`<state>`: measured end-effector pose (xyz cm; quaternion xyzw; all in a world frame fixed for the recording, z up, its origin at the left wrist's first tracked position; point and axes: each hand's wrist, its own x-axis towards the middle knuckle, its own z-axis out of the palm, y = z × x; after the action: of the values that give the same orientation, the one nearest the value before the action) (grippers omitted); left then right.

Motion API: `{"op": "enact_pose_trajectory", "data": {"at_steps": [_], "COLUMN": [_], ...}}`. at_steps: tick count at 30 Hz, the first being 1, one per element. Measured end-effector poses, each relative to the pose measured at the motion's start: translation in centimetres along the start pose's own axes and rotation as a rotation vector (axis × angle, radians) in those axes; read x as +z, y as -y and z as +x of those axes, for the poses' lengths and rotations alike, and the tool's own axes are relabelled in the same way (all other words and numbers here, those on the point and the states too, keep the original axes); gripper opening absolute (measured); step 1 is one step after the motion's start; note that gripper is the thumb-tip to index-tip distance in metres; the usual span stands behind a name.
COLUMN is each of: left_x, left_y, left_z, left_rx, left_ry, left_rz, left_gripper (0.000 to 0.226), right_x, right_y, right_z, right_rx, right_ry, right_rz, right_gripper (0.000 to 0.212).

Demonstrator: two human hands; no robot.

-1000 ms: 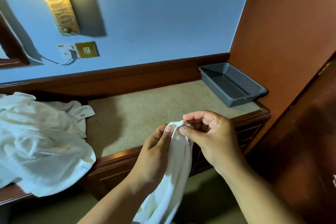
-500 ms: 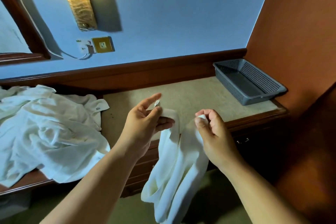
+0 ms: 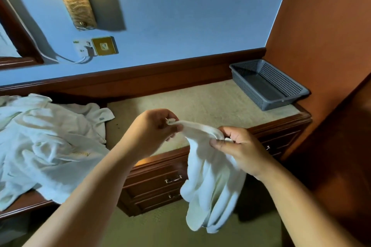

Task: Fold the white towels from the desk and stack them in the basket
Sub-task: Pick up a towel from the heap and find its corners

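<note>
Recorded beige-topped desk (image 3: 200, 102) under blue wall (image 3: 180, 16). Logged grey basket (image 3: 281, 104) at desk's right end, heap of unfolded white towels (image 3: 46, 146) at desk's left end. Found one white towel (image 3: 208, 182) held before desk's front edge, hanging below it. Noted left hand (image 3: 152, 130) and right hand (image 3: 241, 146) each pinching its top edge, fingers clamped on cloth.
</note>
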<state>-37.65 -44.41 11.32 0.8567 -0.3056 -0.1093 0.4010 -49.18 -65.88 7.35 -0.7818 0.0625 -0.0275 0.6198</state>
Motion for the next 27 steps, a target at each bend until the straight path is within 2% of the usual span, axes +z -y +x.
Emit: {"op": "enact_pose_trajectory", "data": {"at_steps": [1,2,5,7,8,11,13,17,20,24,27], "left_x": [0.2,0.3,0.3,0.7,1.0,1.7,2.2,3.2,4.1,5.2,5.3], "left_y": [0.5,1.0,1.9,2.0,1.9,1.4,1.5,1.9,1.3,-0.1,-0.9], "left_z": [0.1,0.3,0.2,0.3,0.4,0.8,0.9,0.7,0.6,0.1,-0.3], "left_rx": [0.034,0.053,0.093,0.035,-0.024,-0.19,-0.247,-0.316,-0.325,-0.259,-0.145], "left_ry": [-0.016,0.01,0.157,0.137,0.079,-0.159,-0.234,-0.317,-0.314,-0.23,-0.16], "left_rz": [0.14,0.15,-0.2,-0.345,-0.409,-0.55,-0.607,-0.659,-0.729,-0.813,-0.843], "left_gripper": [0.01,0.014,0.028,0.029,0.028,0.022,0.019,0.02,0.024,0.021,0.022], "right_x": [-0.4,-0.8,-1.6,-1.8,-1.8,-2.8,-3.7,-4.0,-2.7,-0.3,0.9], "right_y": [0.0,0.0,-0.5,-1.2,-1.7,-3.1,-3.2,-2.1,-0.7,1.3,2.4], "right_z": [0.0,-0.1,-0.6,-0.6,-0.3,0.7,0.6,-0.8,-1.8,-2.8,-2.9], "right_rx": [0.029,0.067,0.154,0.205,0.235,0.322,0.354,0.308,0.256,0.2,0.137], "right_ry": [0.033,0.074,0.166,0.127,0.033,-0.423,-0.561,-0.516,-0.47,-0.326,-0.228], "right_rz": [0.008,0.01,0.044,0.076,0.081,0.065,0.179,0.365,0.493,0.587,0.649], "right_gripper": [0.022,0.024,0.023,0.017,0.013,0.003,0.003,0.011,0.014,0.013,0.026]}}
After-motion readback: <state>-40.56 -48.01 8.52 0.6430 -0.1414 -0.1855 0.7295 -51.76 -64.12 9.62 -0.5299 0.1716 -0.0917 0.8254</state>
